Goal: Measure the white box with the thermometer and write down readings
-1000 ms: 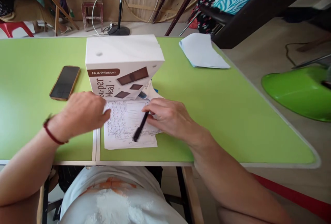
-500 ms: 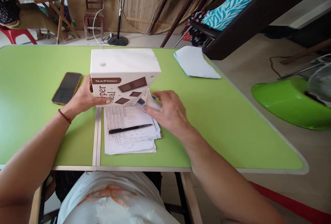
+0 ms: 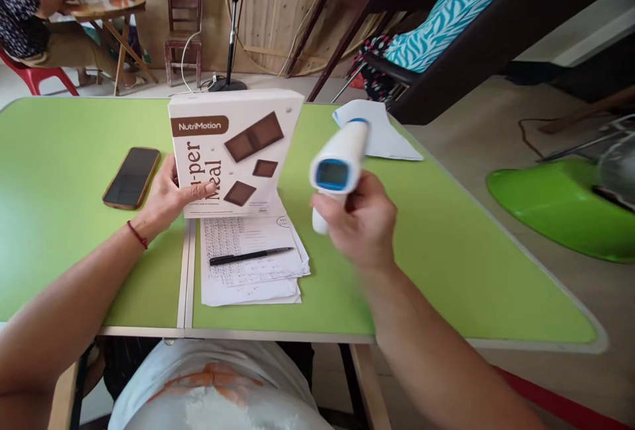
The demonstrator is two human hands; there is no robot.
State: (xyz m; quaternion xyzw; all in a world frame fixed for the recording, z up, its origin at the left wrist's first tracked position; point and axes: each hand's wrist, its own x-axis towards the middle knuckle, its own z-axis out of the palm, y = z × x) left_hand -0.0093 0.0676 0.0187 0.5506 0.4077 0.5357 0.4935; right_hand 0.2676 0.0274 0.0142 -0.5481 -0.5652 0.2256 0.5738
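My left hand point(image 3: 173, 195) grips the lower left side of a white NutriMotion box point(image 3: 238, 159), thumb across its printed front. The box is tilted so that its front faces me. Wrapped round the handle of a white infrared thermometer point(image 3: 342, 145) is my right hand point(image 3: 364, 218), raised to the right of the box. The thermometer's blue-rimmed display faces me; any reading is too blurred to make out. Below the box lie printed papers point(image 3: 253, 288) with a black pen point(image 3: 251, 256) across them.
A phone point(image 3: 131, 177) rests left of the box on the green table point(image 3: 446, 264). White sheets point(image 3: 391, 135) lie at the far right edge. Beyond are a stand point(image 3: 231, 46), a wooden chair point(image 3: 183, 26), a seated person point(image 3: 30, 20) and a green plastic object point(image 3: 550, 202).
My right hand has lifted the thermometer from behind the box's lower right corner, moving it right and up. The box has tipped back, showing more of its front and less of its top.
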